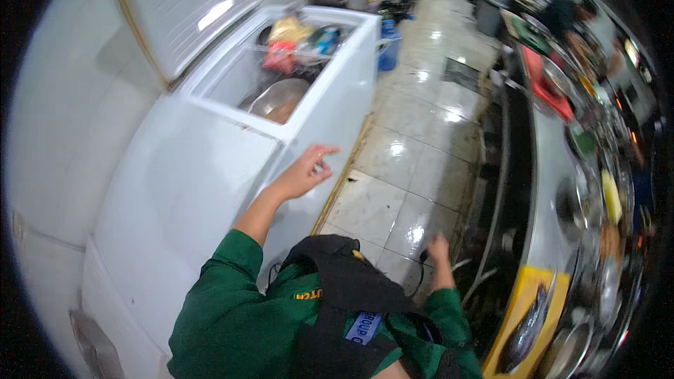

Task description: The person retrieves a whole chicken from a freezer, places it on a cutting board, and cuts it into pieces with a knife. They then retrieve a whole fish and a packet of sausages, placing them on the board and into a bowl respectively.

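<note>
My left hand (305, 174) is raised beside the front wall of a white chest freezer (337, 109). Its fingers are partly bent and apart, with nothing visible in them. The freezer's far lid (189, 7) stands up against the wall. Inside the freezer are a large metal bowl (281, 95), a red bag (280, 57) and a yellowish bag (289, 30). Low over the floor, near the counter, hangs my right hand (439, 247). It is blurred, and a small dark thing with a thin dark cord shows beside it; I cannot make out whether the fingers hold it.
Wet tiled floor (393, 161) runs between freezer and counter. On the right, the steel counter (544, 189) carries a whole fish on a yellow cutting board (560, 295), a red tray (544, 84) and pans. Farther off stand a blue bucket (390, 48), a grey bin (491, 10) and a co-worker (562, 14).
</note>
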{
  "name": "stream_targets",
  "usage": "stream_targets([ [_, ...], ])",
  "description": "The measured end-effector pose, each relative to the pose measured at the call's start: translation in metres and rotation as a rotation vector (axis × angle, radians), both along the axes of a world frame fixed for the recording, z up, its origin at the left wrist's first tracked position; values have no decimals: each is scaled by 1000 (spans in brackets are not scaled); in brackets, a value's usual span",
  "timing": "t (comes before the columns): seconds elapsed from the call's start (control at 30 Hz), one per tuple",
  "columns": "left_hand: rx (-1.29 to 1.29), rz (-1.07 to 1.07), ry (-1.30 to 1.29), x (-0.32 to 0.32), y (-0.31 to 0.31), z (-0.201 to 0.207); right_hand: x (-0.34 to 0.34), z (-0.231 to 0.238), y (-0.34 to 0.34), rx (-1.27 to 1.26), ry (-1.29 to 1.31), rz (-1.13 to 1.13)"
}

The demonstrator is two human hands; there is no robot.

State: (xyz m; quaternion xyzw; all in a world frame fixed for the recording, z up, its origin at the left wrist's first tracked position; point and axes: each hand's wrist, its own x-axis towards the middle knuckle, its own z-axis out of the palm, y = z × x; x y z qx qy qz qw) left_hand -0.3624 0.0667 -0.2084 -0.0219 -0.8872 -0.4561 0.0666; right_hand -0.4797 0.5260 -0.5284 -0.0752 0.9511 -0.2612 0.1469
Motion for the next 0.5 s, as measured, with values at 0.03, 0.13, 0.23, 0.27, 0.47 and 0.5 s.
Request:
stream_targets([
  [0.03, 56, 164, 8, 8, -22, 11, -67, 31, -31, 42, 114, 145],
  [0.13, 234, 542, 293, 51, -79, 47, -191, 121, -132, -48, 281, 133],
  [0.23, 205, 872, 512, 100, -117, 62, -245, 187, -241, -266, 379, 185],
  [0.27, 132, 1048, 500, 119, -125, 64, -254, 203, -277, -328, 454, 257],
  [0.47, 79, 1574, 859, 154, -120, 49, -376, 366, -524, -452, 1163, 765],
  [0.5, 48, 1576, 899, 151, -117, 51, -400, 419, -571, -473, 1367, 820],
])
